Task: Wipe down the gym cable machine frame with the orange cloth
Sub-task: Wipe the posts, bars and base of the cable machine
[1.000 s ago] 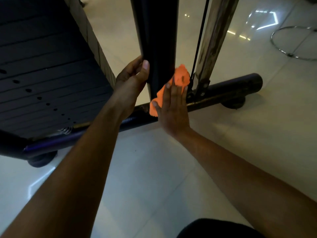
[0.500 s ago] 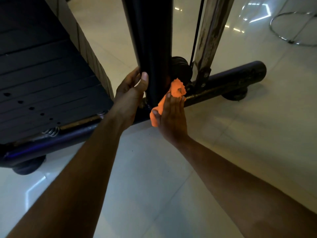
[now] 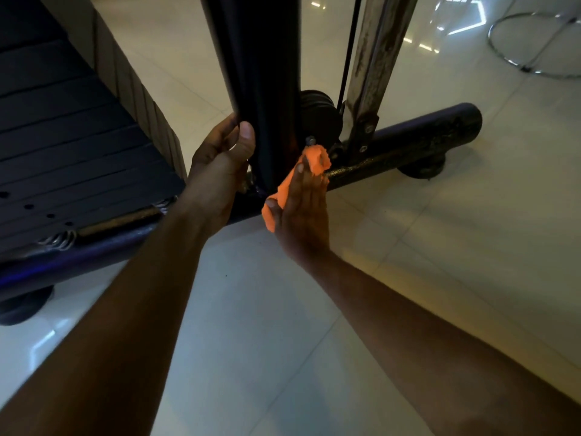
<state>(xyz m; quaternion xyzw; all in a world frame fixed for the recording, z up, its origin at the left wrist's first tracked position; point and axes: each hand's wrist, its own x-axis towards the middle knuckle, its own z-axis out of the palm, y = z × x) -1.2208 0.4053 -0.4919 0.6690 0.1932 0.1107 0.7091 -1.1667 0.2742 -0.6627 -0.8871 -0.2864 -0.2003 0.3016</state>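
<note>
Left hand [image 3: 220,171] grips post [image 3: 257,89] to steady; right hand [image 3: 301,209], fingers [image 3: 309,187] straight, presses cloth [image 3: 284,187] on its base to wipe.

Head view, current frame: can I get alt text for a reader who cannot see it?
A person's right hand presses an orange cloth with straight fingers against the foot of a black upright post on a gym cable machine, where it meets the base bar. The left hand grips the post's other side. A dark weight stack stands at left on a glossy tiled floor.
</note>
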